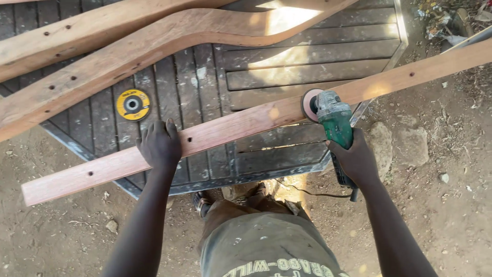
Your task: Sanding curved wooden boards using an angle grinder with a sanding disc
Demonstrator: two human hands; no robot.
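Observation:
A long reddish wooden plank (241, 123) lies slantwise across a dark slatted table (287, 66), with small holes drilled along it. My left hand (160, 145) presses down on the plank left of its middle, fingers curled over its far edge. My right hand (353, 158) grips the body of a green angle grinder (334, 120). The grinder's sanding disc (309, 104) stands on edge against the plank's near edge, right of the middle.
Two curved wooden pieces (154, 41) lie across the table's far left. A yellow grinding disc (132, 104) rests on the slats beside my left hand. The grinder's black cord (307, 193) trails over the dirt ground. Stones (410, 143) sit to the right.

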